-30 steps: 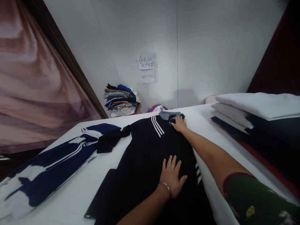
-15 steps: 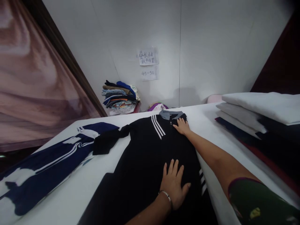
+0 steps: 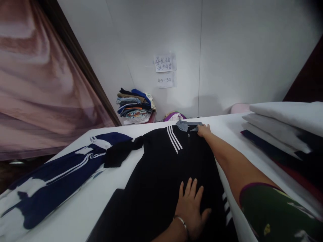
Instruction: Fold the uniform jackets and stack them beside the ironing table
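Far left on the white counter [image 3: 83, 201]: a navy-and-white striped jacket [image 3: 60, 178], untouched. Mid-counter: black jacket [image 3: 161, 178] spread flat, collar away. Left hand [image 3: 193, 208] pressed palm-down on the lower front, fingers spread, grip apart. Right hand [image 3: 204, 130] at the grey collar [image 3: 186, 125], fingers seemingly closing on its edge. Judged mid-smoothing; next calls for squaring the collar, then folding. Far right: stacked folded cloth [image 3: 282, 124].

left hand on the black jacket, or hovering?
Touching. The head view shows the left hand lying flat, fingers spread, on the black jacket, with no gap beneath the palm.
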Motion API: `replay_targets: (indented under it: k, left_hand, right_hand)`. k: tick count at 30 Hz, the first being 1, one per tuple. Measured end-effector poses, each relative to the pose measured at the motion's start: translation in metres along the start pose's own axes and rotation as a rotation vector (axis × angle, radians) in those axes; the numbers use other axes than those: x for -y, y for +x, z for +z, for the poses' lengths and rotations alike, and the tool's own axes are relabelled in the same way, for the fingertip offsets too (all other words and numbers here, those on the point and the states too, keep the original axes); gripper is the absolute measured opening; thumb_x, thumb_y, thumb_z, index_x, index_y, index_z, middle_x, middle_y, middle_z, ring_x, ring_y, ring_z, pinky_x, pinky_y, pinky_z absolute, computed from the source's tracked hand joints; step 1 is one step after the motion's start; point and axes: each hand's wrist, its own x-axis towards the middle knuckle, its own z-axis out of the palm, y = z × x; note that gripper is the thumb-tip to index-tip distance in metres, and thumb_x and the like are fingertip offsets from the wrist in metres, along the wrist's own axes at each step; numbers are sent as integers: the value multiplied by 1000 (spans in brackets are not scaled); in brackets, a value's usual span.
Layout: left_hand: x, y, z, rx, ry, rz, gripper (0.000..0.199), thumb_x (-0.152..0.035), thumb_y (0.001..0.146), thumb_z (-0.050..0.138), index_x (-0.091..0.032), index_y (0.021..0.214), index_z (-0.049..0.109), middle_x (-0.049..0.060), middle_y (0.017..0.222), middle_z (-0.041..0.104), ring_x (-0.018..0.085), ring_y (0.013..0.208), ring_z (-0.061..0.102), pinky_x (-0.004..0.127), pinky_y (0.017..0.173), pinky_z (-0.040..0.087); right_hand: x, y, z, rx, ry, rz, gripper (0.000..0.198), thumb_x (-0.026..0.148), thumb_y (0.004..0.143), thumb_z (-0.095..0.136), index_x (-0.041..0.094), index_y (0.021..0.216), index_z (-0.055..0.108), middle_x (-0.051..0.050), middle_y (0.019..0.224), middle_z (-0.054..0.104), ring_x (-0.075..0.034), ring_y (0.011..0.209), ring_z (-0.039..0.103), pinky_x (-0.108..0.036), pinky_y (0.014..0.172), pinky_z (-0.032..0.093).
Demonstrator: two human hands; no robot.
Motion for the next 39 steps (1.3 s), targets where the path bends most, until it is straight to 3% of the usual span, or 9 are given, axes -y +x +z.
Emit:
replay_targets:
  k: [5,11,16,22,26,32,36,39]
  left_hand:
    - [3,-1,5,-55,15,18,66,-62,88,33,-28,144,32,5,154,19,28,141,13,57,114,12]
    - [4,0,5,-71,5,31,66,-61,88,36,-27,144,34,6,153,21,29,141,14,55,114,13]
    - [2,0,3,-80,-19,20,67,-63,87,35,-26,143,36,7,153,22,29,141,14,56,114,11]
    - [1,-1,2,-55,-25,20,68,-64,87,31,-25,143,35,7,153,21,27,142,11,55,114,8]
    - [0,-1,1,-56,-11,12,69,-66,87,30,-25,142,36,7,153,21,27,142,12,55,114,9]
    - [4,0,7,-84,36,33,67,-63,88,32,-24,142,36,7,153,22,27,142,13,55,114,11]
    - [8,2,15,-104,56,45,68,-63,87,33,-24,143,35,8,153,22,27,142,13,54,114,11]
    - [10,3,19,-108,64,52,68,-63,87,32,-24,143,34,9,153,23,27,142,12,55,113,10]
  right_hand:
    - [-5,12,-8,65,-54,-111,40,20,78,50,19,116,62,-11,118,63,-29,119,47,-52,107,3]
    - [-9,5,-15,138,-80,-246,36,17,77,51,26,106,69,-4,109,68,-23,108,55,-38,102,24]
    - [-5,-10,-14,121,-97,-261,28,15,76,51,25,88,74,-6,101,70,-25,105,56,-38,99,28]
    - [0,-25,-4,73,-73,-236,34,13,77,47,19,99,72,-11,111,67,-28,113,52,-41,100,30]
    - [0,-38,9,38,-70,-247,36,14,78,47,20,107,68,-10,120,62,-30,127,39,-51,106,19]
    - [1,-64,22,-64,-48,-236,48,18,87,36,21,133,48,-9,143,42,-30,138,20,-55,107,14]
    - [4,-79,22,-94,-20,-218,49,31,92,31,20,140,37,-9,149,33,-27,139,18,-51,108,18]
    - [5,-87,22,-100,5,-128,57,40,94,27,15,145,26,-12,154,18,-27,141,10,-50,109,15]
